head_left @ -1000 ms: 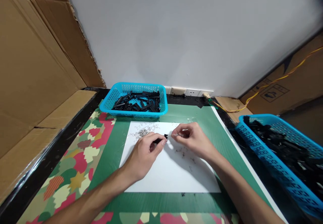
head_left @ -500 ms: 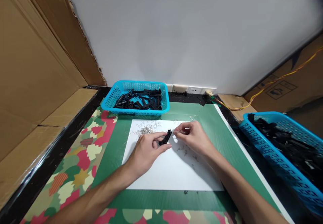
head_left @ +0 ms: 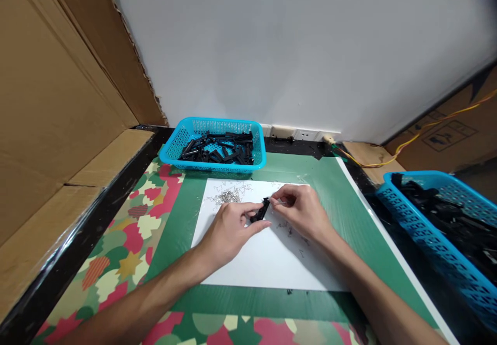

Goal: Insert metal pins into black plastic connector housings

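My left hand (head_left: 229,228) is closed around a small black plastic part (head_left: 261,211), gripping it between thumb and fingers so that its upper end sticks out, tilted to the right. Close beside that end, my right hand (head_left: 305,210) pinches a thin, pale, sliver-like piece (head_left: 282,202), too small for me to name. Both hands are over a white sheet (head_left: 236,267). A heap of small bent metal wires (head_left: 230,196) lies on the sheet behind my left hand, and several loose wires (head_left: 287,227) are scattered under my right hand.
At the back stands a blue basket (head_left: 213,167) holding black plastic parts. Another blue basket (head_left: 421,231) with black pieces is on the right. Cardboard (head_left: 50,75) walls the left side. Yellow wires (head_left: 404,151) run from a wall socket (head_left: 305,134). A green patterned mat (head_left: 171,231) covers the table.
The camera view has shifted slightly, so the scene sits a little to the right. My right fingertips are slightly nearer the black part's upper end. Both grips look the same.
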### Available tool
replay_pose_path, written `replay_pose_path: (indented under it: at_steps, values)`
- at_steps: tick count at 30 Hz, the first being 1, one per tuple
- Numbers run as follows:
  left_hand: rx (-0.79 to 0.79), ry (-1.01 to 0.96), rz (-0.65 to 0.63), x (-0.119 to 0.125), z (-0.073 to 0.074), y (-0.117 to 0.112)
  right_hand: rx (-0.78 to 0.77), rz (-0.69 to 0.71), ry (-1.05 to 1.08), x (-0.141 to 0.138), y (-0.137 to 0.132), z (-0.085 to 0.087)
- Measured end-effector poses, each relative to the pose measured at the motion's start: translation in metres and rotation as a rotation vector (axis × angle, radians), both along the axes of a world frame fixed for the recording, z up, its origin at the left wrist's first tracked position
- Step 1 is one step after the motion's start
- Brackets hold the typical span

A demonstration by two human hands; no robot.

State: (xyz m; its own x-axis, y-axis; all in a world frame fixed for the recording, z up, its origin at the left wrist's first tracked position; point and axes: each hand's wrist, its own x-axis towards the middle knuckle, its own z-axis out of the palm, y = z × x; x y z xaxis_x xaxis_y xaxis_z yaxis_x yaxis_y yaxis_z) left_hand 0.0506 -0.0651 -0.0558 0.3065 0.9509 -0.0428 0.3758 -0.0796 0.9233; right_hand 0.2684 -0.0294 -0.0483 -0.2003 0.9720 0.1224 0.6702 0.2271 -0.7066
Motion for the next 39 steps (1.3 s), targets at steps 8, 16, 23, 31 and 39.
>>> replay_pose_path:
  at_steps: [8,16,23,31,39]
  values:
    - [0.052,0.001,-0.015,-0.002,-0.002,0.001,0.083,0.077,-0.035,-0.001,-0.004,-0.002]
    - [0.08,0.037,-0.043,-0.003,0.001,0.0,-0.05,0.219,-0.073,0.014,0.0,0.019]
    - [0.093,0.068,-0.033,-0.004,0.001,0.0,0.112,0.184,0.038,0.016,0.002,0.023]
    - [0.131,0.038,-0.077,-0.004,-0.005,0.001,-0.048,-0.041,0.544,-0.006,-0.001,0.003]
    - [0.157,0.041,-0.099,-0.006,-0.001,-0.001,-0.055,-0.055,0.503,-0.01,-0.002,-0.003]
